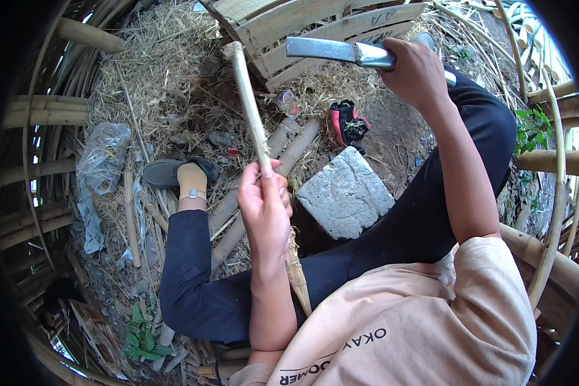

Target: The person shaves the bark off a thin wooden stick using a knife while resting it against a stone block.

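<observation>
My left hand [264, 204] grips a long pale bamboo stick [248, 103] near its middle. The stick points up and away from me; its lower end runs down past my forearm, frayed. My right hand [415, 72] is raised at the upper right, closed on the handle of a flat metal blade [320, 49] that points left, above and right of the stick's top end. The blade and the stick are apart. I am sitting with my legs in dark trousers spread, the left foot in a dark shoe [167, 172].
A grey stone block [345, 192] lies on the ground between my legs. Two bamboo poles [288, 149] lie beside it. A wooden slatted frame [315, 29] stands ahead, a red-and-black glove [347, 122] below it. Straw, a plastic bag [103, 154] and bamboo poles surround me.
</observation>
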Demonstrator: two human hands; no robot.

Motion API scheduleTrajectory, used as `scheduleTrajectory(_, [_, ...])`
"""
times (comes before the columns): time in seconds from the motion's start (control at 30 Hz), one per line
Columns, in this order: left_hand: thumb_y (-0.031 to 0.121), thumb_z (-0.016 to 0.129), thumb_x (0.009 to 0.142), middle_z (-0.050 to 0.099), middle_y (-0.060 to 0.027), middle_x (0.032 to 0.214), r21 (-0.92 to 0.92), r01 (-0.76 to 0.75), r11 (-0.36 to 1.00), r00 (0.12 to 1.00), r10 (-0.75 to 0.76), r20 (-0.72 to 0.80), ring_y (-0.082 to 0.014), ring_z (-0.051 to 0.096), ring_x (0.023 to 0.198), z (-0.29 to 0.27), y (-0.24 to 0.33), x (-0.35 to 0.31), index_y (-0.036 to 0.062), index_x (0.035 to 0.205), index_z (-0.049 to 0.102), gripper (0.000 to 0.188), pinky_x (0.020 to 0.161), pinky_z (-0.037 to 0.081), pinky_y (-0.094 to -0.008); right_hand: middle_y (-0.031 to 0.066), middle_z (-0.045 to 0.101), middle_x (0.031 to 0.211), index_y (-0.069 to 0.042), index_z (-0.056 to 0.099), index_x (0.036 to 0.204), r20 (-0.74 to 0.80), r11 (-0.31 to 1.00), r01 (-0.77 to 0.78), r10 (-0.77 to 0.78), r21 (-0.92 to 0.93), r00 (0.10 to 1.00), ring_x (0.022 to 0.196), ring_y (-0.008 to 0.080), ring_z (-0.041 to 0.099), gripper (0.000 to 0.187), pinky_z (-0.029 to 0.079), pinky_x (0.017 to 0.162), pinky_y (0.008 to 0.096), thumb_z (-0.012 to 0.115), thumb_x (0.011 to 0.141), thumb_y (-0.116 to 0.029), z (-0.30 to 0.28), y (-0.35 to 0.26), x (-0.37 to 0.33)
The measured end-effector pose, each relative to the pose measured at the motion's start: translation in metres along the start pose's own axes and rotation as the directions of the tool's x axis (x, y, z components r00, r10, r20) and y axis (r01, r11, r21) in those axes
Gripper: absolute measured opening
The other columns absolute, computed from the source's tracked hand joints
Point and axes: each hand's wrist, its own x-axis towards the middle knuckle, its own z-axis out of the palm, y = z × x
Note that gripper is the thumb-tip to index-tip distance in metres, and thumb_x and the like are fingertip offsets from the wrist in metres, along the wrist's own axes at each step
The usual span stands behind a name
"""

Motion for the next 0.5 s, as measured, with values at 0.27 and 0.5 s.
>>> scheduleTrajectory(0.27, [0.028,0.041,0.109,0.030,0.0079,0.066,-0.354,0.202,0.913,0.953,-0.099,0.288,0.0001,0.023,0.049,-0.010,-0.004,0.005,0.0089,0.104,0.052,0.023,0.039,0.019,-0.0159,0.0122,0.066,0.064,0.000,0.073,0.086,0.312,0.782,0.011,-0.261,0.623,0.914,0.053,0.0236,0.062,0.034,0.048,0.056,0.0360,0.073,0.084,-0.034,0.000,-0.049,-0.020])
scheduleTrajectory(0.5, [0.035,0.041,0.108,0.026,0.0087,0.064,-0.503,0.372,0.780,0.869,-0.102,0.484,-0.0002,0.020,0.048,-0.004,-0.006,0.001,0.0103,0.099,0.046,0.027,0.039,0.016,-0.0164,0.0162,0.064,0.064,-0.006,0.070,0.074,0.286,0.842,0.134,-0.321,0.523,0.903,0.066,0.0368,0.067,0.020,0.053,0.066,0.0465,0.074,0.072,-0.026,0.002,-0.059,-0.031])
